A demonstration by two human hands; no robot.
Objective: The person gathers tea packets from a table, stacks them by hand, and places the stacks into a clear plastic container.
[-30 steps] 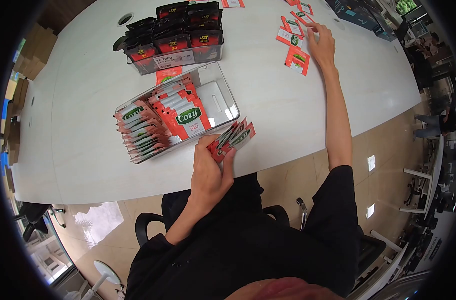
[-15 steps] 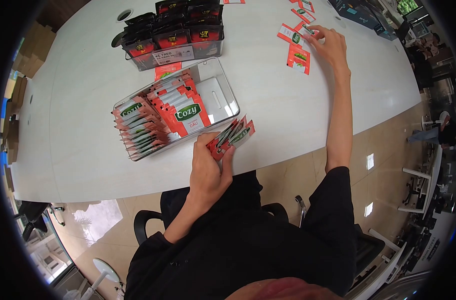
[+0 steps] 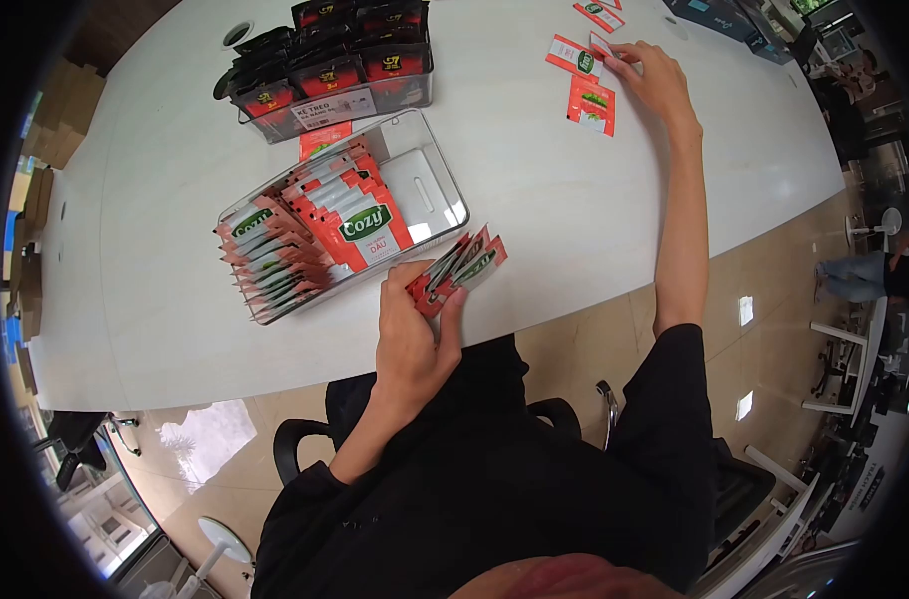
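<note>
Head view: clamping several overlapping sachets (image 3: 472, 272) in left grip (image 3: 412, 334), two trays (image 3: 415, 172) beyond it; one sachet (image 3: 600, 45) in right grip (image 3: 659, 82).

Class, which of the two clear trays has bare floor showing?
The nearer tray, holding Cozy sachets; the farther tray is crowded with black packets.
</note>
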